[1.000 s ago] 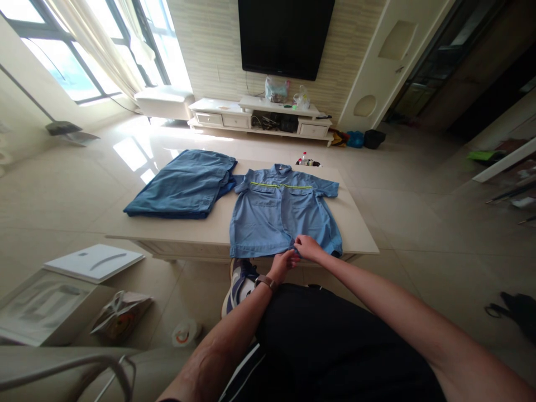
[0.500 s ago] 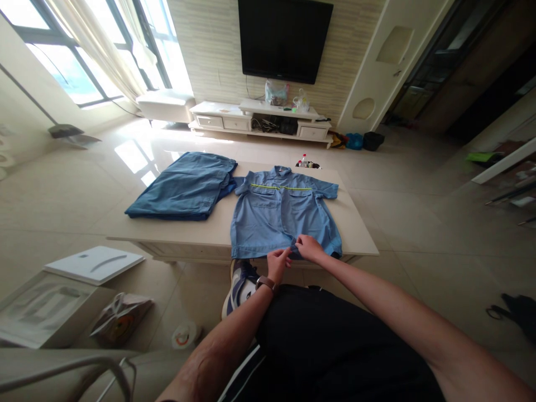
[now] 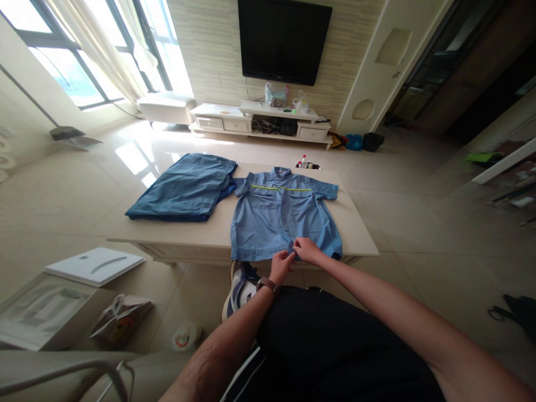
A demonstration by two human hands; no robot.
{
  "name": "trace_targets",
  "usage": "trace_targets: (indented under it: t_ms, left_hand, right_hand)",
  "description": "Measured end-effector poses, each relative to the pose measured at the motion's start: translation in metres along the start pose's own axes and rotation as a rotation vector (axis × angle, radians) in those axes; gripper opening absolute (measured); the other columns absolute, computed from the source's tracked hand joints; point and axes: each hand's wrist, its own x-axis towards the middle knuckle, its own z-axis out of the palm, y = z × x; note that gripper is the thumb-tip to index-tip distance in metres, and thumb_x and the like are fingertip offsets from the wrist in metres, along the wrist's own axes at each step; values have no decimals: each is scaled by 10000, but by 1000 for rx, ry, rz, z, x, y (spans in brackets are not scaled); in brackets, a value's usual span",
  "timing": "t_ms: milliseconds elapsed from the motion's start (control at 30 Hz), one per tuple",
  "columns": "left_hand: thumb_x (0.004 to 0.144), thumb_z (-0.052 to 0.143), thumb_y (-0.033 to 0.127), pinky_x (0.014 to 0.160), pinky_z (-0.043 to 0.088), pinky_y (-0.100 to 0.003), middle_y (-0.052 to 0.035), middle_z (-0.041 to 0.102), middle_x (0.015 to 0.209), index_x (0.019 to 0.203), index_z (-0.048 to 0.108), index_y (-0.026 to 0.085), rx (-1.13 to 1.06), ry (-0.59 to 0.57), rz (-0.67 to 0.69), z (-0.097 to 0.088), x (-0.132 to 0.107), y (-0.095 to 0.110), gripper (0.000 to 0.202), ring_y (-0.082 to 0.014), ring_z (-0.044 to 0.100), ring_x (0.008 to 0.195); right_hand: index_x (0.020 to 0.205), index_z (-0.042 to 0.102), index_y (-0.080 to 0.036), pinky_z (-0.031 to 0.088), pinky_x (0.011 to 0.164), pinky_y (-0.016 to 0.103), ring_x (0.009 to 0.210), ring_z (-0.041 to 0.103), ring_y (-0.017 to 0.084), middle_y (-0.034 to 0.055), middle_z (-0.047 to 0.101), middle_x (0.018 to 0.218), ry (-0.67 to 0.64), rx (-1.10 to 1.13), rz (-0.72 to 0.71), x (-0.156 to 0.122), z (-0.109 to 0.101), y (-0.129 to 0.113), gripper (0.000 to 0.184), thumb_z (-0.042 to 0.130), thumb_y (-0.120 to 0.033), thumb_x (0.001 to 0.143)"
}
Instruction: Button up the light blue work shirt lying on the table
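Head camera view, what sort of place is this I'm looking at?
Most likely a living room in a home: a large television is on the wall, a low white cabinet with drawers sits below it, and pale curtains hang by the windows.

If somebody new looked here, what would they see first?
Probably the light-blue, short-sleeved cloth shirt spread on the cream rectangular table, the bare left hand and bare right hand at its hem. Left of it lies a darker-blue stack of folded cloth. Beyond, there's a wide, black, flat television.
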Motion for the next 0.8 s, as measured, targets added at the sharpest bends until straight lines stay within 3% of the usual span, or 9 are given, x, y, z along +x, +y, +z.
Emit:
trace_targets:
  t_ms: [400, 567, 800]
  left_hand:
    - [720, 750, 335, 406, 344, -221, 6, 563, 458, 537, 586, 169, 34, 82, -59, -4, 0, 1, 297, -97, 468, 370]
    - [745, 749, 394, 400, 360, -216, -14, 588, 460, 594, 625, 158, 30, 101, -80, -5, -3, 3, 306, -109, 496, 363]
    - [744, 760, 497, 371, 347, -198, 36, 549, 461, 728, 638, 158, 27, 212, -59, -7, -2, 2, 360, -105, 497, 356]
  right_hand:
    - [875, 693, -172, 380, 692, 242, 801, 618, 157, 51, 737, 887, -40, -19, 36, 4, 4, 3, 97, 607, -191, 916]
    - [916, 703, -177, 381, 717, 248, 850, 629, 170, 64, 744, 946, -37, -49, 25, 1, 0, -1, 110, 599, -207, 933]
    - [924, 710, -182, 375, 724, 245, 893, 633, 170, 68, 752, 997, -94, -97, -21, -2, -1, -3, 97, 619, -209, 942]
